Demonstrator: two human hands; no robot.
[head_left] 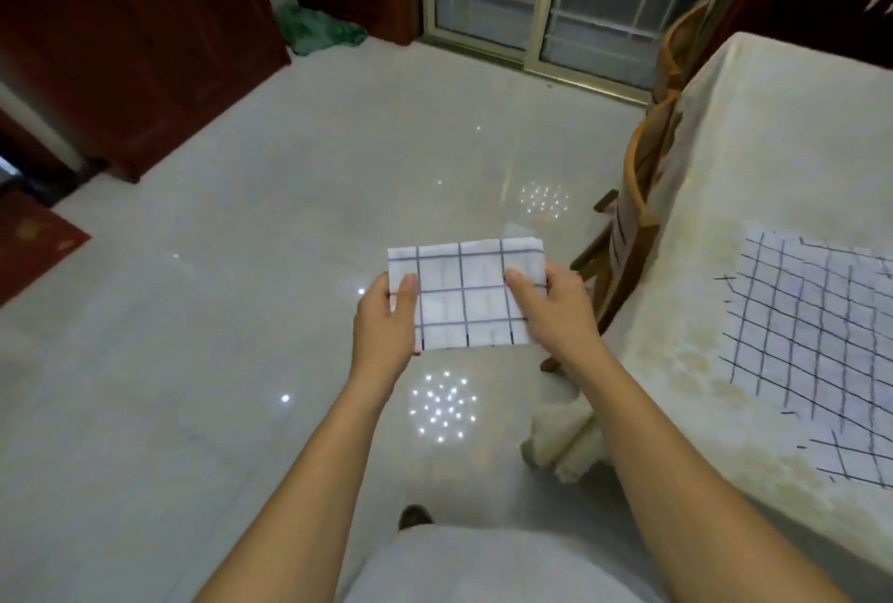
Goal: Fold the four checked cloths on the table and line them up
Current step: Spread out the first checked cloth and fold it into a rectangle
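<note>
Both hands pinched a folded checked cloth (pixel 463 295) at centre frame. The left hand (pixel 386 320) held its left edge and the right hand (pixel 555 308) its right edge, each with the thumb on top; the fingers underneath were hidden. The cloth was held flat in the air above the floor (pixel 232 312), left of the tabletop (pixel 773 143). A second checked cloth (pixel 816 337), apparently unfolded, lay spread at the right frame edge. A chair (pixel 638 196) stood against the tabletop's near-left edge.
</note>
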